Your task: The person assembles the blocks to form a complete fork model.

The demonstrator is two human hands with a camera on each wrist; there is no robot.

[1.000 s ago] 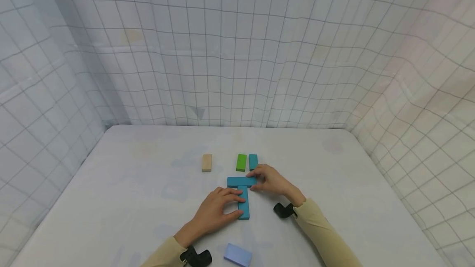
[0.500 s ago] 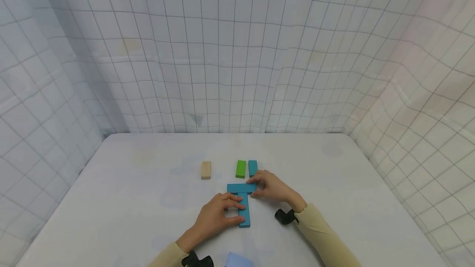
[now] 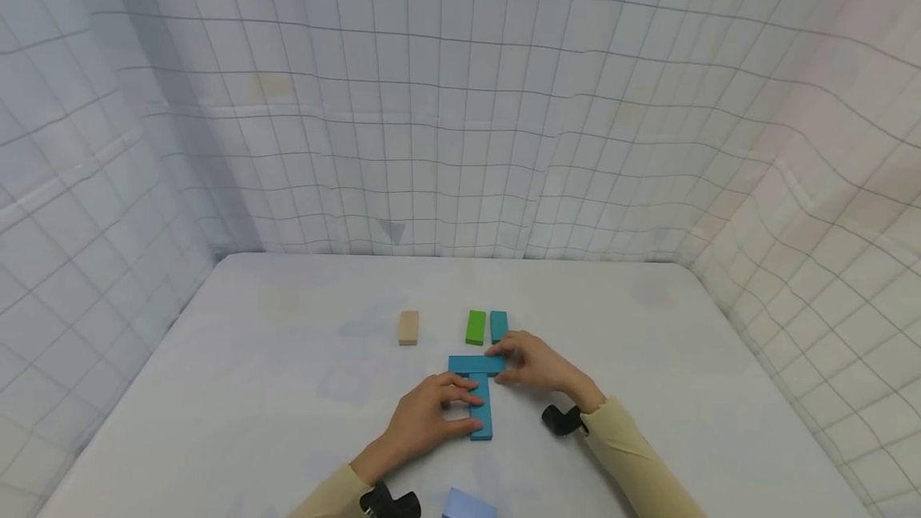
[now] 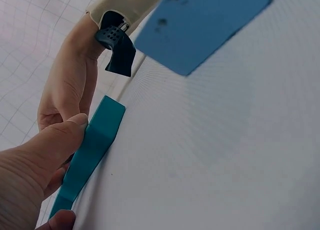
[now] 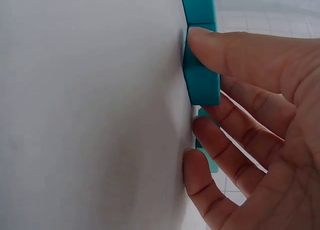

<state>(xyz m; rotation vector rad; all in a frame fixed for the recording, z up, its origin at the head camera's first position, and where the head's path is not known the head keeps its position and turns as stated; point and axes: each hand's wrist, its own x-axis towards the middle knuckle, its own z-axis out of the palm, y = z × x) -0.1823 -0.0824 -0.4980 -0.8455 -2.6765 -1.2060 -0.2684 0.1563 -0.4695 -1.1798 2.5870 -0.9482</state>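
Two long teal blocks are lying flat near the front middle of the white worktop, forming a T. The crossbar block is lying sideways, and the stem block is running from its middle toward the person, the two touching.

The stem block is being held by the left hand: its fingers are being curled over the far part of the block and the thumb is being pressed against the near side. In the left wrist view the thumb is seen resting on the block's edge.

The right end of the crossbar block is being pinched by the right hand, with the thumb on one face and the fingers bent at the other side, as shown in the right wrist view.

Just beyond the crossbar, a short green block and a short teal block are lying side by side, almost touching. A short natural-wood block is lying well to their left. A pale blue block is partly showing at the near edge, between the cream sleeves.
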